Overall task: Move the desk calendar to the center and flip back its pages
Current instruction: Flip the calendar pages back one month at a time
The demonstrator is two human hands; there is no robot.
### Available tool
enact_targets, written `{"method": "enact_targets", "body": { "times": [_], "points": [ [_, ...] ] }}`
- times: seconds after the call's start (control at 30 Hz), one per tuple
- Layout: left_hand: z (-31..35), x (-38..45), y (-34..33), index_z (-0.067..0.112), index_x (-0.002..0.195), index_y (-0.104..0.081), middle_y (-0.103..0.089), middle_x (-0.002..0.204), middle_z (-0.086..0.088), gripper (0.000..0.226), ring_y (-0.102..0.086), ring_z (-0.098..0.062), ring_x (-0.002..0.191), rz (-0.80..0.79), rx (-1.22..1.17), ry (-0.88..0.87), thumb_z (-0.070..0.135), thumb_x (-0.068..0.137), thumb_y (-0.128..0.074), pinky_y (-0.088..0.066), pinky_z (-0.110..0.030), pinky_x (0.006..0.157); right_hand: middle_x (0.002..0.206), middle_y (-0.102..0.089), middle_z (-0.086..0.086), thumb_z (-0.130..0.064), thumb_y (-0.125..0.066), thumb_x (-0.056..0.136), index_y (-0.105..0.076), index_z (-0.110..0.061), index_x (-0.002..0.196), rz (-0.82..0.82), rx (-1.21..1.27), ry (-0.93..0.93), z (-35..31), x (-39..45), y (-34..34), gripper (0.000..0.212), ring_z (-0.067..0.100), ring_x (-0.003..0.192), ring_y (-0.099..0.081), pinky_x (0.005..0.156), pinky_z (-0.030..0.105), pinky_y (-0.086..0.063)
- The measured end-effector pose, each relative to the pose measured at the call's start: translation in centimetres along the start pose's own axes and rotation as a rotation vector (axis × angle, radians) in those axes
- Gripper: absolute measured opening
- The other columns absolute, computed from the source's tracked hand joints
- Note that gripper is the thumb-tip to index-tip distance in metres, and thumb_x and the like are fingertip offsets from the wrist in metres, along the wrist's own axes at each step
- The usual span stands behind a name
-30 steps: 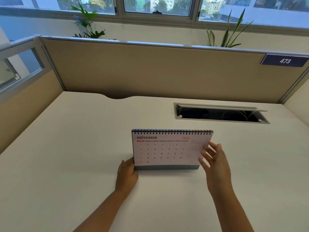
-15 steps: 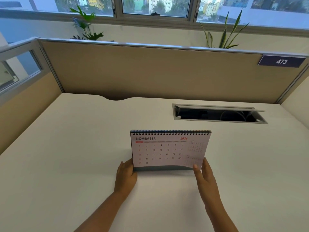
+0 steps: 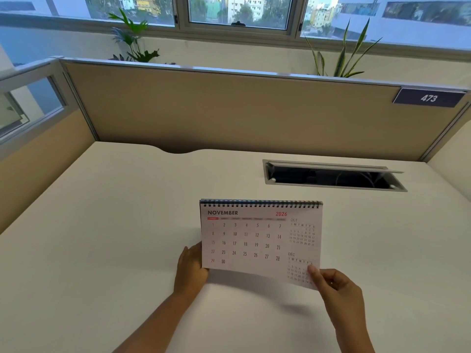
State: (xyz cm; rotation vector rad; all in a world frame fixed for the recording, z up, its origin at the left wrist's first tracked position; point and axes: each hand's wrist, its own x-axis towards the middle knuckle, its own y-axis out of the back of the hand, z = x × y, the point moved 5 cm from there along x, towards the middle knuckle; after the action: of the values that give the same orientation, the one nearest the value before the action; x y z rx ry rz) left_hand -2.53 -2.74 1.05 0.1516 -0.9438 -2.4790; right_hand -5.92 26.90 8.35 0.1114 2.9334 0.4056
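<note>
A spiral-bound desk calendar stands near the middle of the white desk, showing NOVEMBER 2026. My left hand grips its lower left corner at the base. My right hand pinches the bottom right corner of the November page between thumb and fingers and holds that page lifted toward me, so it hides the base.
An open cable tray slot is cut into the desk behind and right of the calendar. Beige partition walls close the desk at the back and sides, with a 473 plate at the right. Plants stand beyond the partition.
My right hand dropped from beside the calendar's right edge to its bottom right corner, took hold of the November page and lifted it outward. The left hand stayed at the base.
</note>
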Motion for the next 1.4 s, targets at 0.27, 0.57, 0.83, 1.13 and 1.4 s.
{"method": "enact_targets", "body": {
  "times": [0.27, 0.57, 0.83, 1.13, 1.4],
  "points": [
    [0.8, -0.6, 0.6, 0.014, 0.11, -0.06, -0.066, 0.113, -0.007, 0.033, -0.05, -0.036, 0.113, -0.006, -0.055, 0.014, 0.015, 0.079, -0.046, -0.017, -0.041, 0.112, 0.109, -0.072, 0.006, -0.048, -0.053, 0.079, -0.064, -0.013, 0.112, -0.471, 0.402, -0.1, -0.6, -0.4, -2.1, 0.049, 0.02, 0.104, -0.065, 0.092, 0.039, -0.048],
    [-0.5, 0.0, -0.3, 0.005, 0.107, -0.051, -0.062, 0.112, -0.014, 0.041, -0.051, -0.031, 0.106, -0.081, 0.006, 0.067, -0.015, 0.073, -0.039, -0.022, -0.043, 0.114, 0.133, -0.056, -0.007, -0.084, -0.042, 0.061, -0.048, -0.026, 0.128, -0.63, 0.534, 0.26, -10.8, 0.2, -4.0, 0.089, 0.021, 0.125, -0.05, 0.103, 0.047, -0.037],
    [-0.4, 0.2, -0.3, 0.013, 0.122, -0.049, -0.06, 0.122, -0.009, 0.057, -0.052, -0.026, 0.11, -0.096, 0.033, 0.014, -0.014, 0.074, -0.038, -0.011, -0.04, 0.118, 0.089, -0.071, -0.011, -0.089, -0.034, 0.054, -0.053, -0.04, 0.106, -0.432, 0.101, 0.282, -12.8, 3.3, -4.8, 0.074, 0.011, 0.078, -0.067, 0.066, 0.021, -0.053],
    [-0.9, 0.1, -0.4, 0.014, 0.127, -0.044, -0.054, 0.13, -0.009, 0.056, -0.041, -0.032, 0.124, -0.098, 0.021, 0.046, -0.012, 0.078, -0.036, -0.011, -0.041, 0.118, 0.109, -0.059, -0.021, -0.039, -0.037, 0.093, -0.049, -0.048, 0.101, 0.057, 0.299, 0.362, -7.9, 3.9, -2.4, 0.017, 0.009, 0.097, -0.06, 0.077, 0.025, -0.051],
    [-0.4, -0.1, -0.1, 0.013, 0.125, -0.046, -0.057, 0.126, -0.011, 0.056, -0.045, -0.03, 0.118, -0.05, 0.003, 0.019, -0.015, 0.077, -0.038, -0.008, -0.032, 0.113, 0.139, -0.045, -0.009, -0.035, -0.036, 0.095, -0.037, -0.037, 0.133, 0.118, 0.287, 0.264, -2.6, 3.4, -3.9, 0.038, 0.004, 0.124, -0.044, 0.091, 0.012, -0.042]
  ]
}}
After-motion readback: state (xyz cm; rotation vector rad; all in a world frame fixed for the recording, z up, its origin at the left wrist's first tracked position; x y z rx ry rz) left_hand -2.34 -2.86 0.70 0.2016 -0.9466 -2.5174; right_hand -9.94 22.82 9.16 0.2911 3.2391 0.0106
